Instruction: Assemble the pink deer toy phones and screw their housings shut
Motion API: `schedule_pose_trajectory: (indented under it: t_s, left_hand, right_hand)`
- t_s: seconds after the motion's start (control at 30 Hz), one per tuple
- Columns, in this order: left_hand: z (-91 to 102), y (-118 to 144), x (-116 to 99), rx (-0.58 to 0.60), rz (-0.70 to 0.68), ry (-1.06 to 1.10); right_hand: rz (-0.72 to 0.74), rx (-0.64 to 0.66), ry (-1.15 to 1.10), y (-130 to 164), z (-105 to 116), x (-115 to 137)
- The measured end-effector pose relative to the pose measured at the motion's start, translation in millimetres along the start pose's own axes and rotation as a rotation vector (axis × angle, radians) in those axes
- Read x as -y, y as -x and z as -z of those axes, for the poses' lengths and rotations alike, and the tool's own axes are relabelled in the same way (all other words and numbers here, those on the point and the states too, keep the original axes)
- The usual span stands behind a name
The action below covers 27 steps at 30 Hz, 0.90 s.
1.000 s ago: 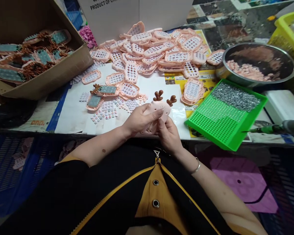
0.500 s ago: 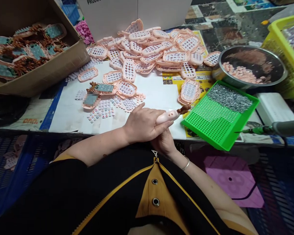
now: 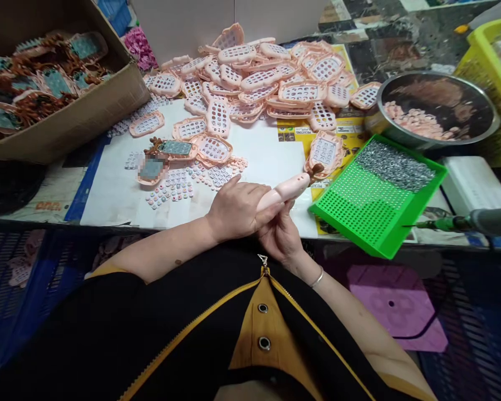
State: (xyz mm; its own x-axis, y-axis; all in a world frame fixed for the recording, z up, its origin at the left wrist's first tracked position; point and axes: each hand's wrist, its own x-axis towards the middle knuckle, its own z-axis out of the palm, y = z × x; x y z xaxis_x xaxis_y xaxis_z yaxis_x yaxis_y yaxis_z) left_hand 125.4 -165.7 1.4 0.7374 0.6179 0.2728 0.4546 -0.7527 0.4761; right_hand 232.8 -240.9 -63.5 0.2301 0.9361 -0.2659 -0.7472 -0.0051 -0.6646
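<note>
Both hands gripped one pink toy (image 3: 284, 190) edge-on above the worktop (image 3: 271, 159); the left hand (image 3: 237, 209) closed over its near end, the right hand (image 3: 280, 234) cupped beneath; its long axis ran up-right, antlers (image 3: 317, 169) pointing towards the green tray (image 3: 371, 214).

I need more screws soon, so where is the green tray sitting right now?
In the head view, the green tray lies tilted at the table's front edge, on the person's right, just beyond the right hand and below the metal bowl.
</note>
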Motion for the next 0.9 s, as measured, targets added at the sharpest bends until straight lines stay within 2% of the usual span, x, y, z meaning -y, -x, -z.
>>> schedule_pose_trajectory:
  t_s: [0.07,0.13,0.2,0.27,0.37,0.47,0.6,0.7,0.77,0.83,0.87,0.9]
  left_hand:
    - [6.1,-3.8,1.4,0.044,0.035,0.146]
    - [11.3,-10.1,1.9,0.125,0.138,0.450]
    - [12.1,-18.1,0.4,0.178,0.299,0.817]
    - [7.9,-26.1,-3.7,0.130,0.446,1.141]
    - [-3.1,-34.6,-12.2,-0.025,0.550,1.490]
    - [-14.2,-37.5,-19.6,-0.046,0.601,1.642]
    - [-25.4,-37.9,-27.5,0.033,0.647,1.749]
    - [-29.4,-40.8,-32.1,0.067,0.706,1.810]
    - [-29.8,-44.1,-33.9,0.094,0.744,1.828]
    - [-29.9,-47.4,-34.4,0.149,0.770,1.831]
    - [-30.4,-48.8,-34.2,0.191,0.779,1.828]
    - [-31.4,-49.9,-33.9,0.239,0.789,1.823]
  right_hand:
    - [0.048,-0.011,0.022,-0.3,-1.7,4.3]
    - [0.132,0.007,0.128,-0.6,-2.1,9.8]
    - [0.229,0.042,0.301,0.2,-1.5,15.9]
    - [0.280,0.097,0.470,2.7,-0.2,22.8]
    - [0.313,0.192,0.752,9.7,3.9,34.2]
    - [0.452,0.212,1.095,18.4,11.3,43.9]
    - [0.789,0.123,1.475,26.1,21.2,52.6]
    - [1.034,0.127,1.635,30.8,29.7,66.0]
    - [1.206,0.048,1.603,38.0,40.9,83.9]
    - [1.378,-0.169,1.429,49.9,57.1,109.3]
    - [1.423,-0.320,1.298,56.8,66.2,124.1]
    - [1.377,-0.414,1.179,63.5,75.1,139.4]
